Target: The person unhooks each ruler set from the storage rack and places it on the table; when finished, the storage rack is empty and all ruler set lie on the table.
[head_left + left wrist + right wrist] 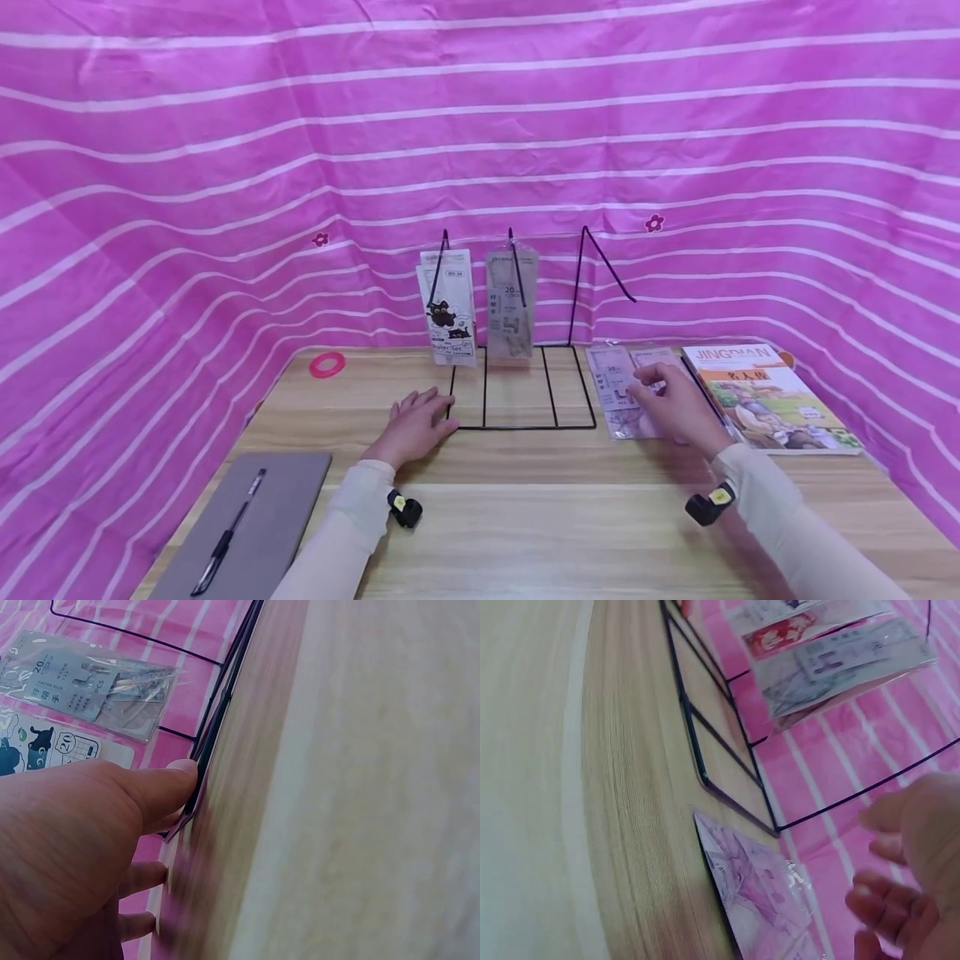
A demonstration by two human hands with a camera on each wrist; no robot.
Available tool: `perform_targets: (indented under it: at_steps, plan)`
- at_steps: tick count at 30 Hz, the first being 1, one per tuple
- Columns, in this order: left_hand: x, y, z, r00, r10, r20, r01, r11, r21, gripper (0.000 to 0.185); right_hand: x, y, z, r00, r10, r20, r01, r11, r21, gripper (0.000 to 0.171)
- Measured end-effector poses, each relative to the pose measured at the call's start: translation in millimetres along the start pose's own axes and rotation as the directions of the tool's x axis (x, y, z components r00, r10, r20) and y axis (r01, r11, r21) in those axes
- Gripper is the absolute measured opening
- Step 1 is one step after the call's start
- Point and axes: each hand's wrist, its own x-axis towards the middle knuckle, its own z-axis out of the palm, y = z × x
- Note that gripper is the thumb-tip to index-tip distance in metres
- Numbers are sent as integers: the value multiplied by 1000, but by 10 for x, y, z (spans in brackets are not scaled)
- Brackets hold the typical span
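A black wire display rack (525,428) with three upright hooks stands on the table. Clear-bagged ruler sets (450,308) with a black cat print hang on its left hook. Grey ruler packets (512,304) hang from the middle hook, and the right hook (584,258) is bare. My left hand (414,427) rests at the rack's front left corner, thumb touching the base wire and other fingertips on the table. Over two ruler packets (621,417) lying flat right of the rack, my right hand (678,408) hovers with loosely bent fingers and nothing between them.
A magazine (780,400) lies to the right, beside the flat packets. At the front left a grey notebook (277,533) bears a black pen (228,533). A pink ring (327,364) sits at the back left. Pink striped cloth (480,100) hangs behind the table.
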Motion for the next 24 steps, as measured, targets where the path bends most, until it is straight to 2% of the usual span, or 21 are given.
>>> perform_targets:
  at_steps: [4, 8, 18, 21, 24]
  plan:
    - [-4, -9, -21, 1000, 2, -2, -2, 1000, -3, 52, -47, -84, 29, 998, -64, -20, 65, 997, 48, 36]
    - [-13, -9, -34, 1000, -1, 1, 1, 1000, 1, 52, -2, -205, 131, 991, -136, -1, 135, 982, 131, 36]
    - [-24, 10, -39, 1000, -2, 0, 2, 1000, -5, 53, 559, -736, 504, 955, -292, 47, 266, 919, 290, 40]
    - [-28, 25, -40, 1000, 3, -1, -3, 1000, -6, 53, 706, -885, 604, 952, -305, 34, 283, 914, 291, 42]
    - [-36, 34, -42, 1000, 6, -4, -6, 1000, -9, 52, 817, -1003, 688, 961, -276, 22, 256, 918, 304, 42]
